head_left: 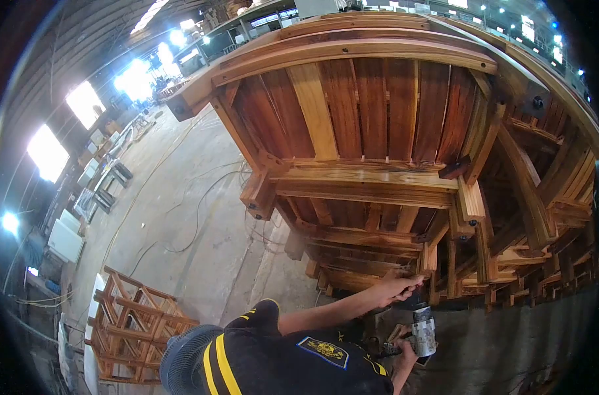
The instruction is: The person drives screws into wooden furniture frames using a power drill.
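My left hand (pixel 399 288) reaches out at the lower right, under the wooden frames. Its fingers are pressed together by the front end of the power tool and a wooden post (pixel 430 258); what they hold is too small to tell. Below it, my right hand (pixel 403 353) is wrapped round the handle of a power tool (pixel 424 331) with a silver-grey, worn body. The tool points up towards the left fingers. Over both hands rises a stack of reddish-brown slatted wooden furniture (pixel 365 178), with dark bolt heads in its rails.
More wooden frames (pixel 530 191) crowd the right side. A smaller stack of wooden frames (pixel 135 326) stands at the lower left, near a round grey ribbed object (pixel 189 359). Cables (pixel 197 227) lie on the concrete floor (pixel 174 197). Benches (pixel 108 181) line the left.
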`<action>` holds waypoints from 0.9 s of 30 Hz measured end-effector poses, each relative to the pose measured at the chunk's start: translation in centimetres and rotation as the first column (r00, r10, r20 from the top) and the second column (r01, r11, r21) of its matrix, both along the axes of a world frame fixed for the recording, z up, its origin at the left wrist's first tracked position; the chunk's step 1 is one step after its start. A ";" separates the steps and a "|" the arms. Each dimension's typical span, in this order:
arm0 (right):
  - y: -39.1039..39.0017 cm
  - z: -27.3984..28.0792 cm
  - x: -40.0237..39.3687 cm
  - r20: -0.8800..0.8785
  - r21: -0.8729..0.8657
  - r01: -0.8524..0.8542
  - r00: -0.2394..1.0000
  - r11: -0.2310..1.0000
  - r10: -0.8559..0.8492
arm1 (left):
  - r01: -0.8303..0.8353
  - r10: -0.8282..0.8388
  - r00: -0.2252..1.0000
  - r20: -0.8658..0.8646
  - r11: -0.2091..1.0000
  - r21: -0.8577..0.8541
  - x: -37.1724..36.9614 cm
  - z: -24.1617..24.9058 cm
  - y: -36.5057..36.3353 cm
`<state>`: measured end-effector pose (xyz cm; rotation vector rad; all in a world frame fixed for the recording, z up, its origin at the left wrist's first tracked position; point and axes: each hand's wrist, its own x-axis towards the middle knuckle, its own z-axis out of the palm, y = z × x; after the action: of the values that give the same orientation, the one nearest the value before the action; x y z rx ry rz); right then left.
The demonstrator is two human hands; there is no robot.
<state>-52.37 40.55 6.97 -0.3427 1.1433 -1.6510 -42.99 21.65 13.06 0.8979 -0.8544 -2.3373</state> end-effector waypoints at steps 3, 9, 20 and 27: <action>0.1 0.4 0.2 0.017 0.044 0.037 0.999 0.998 -0.038 | 0.019 -0.013 0.996 0.083 0.998 -0.064 -0.3 -0.6 0.1; 0.4 -0.1 0.1 0.021 0.103 0.108 0.994 0.989 -0.111 | 0.002 0.006 0.995 0.101 0.997 -0.074 -1.6 -2.4 1.4; -0.1 -6.8 0.0 0.126 0.061 0.103 0.986 0.993 -0.110 | 0.059 -0.042 0.941 0.335 0.997 -0.041 -4.0 -6.0 0.0; -1.3 -6.1 0.3 0.074 0.018 0.151 0.986 0.988 -0.152 | 0.191 -0.184 0.955 0.231 0.982 -0.006 -3.3 -7.6 -1.7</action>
<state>-52.11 39.30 0.89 -0.1874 1.1458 -1.7730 -46.30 19.93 5.50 1.1355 -1.1077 -2.4046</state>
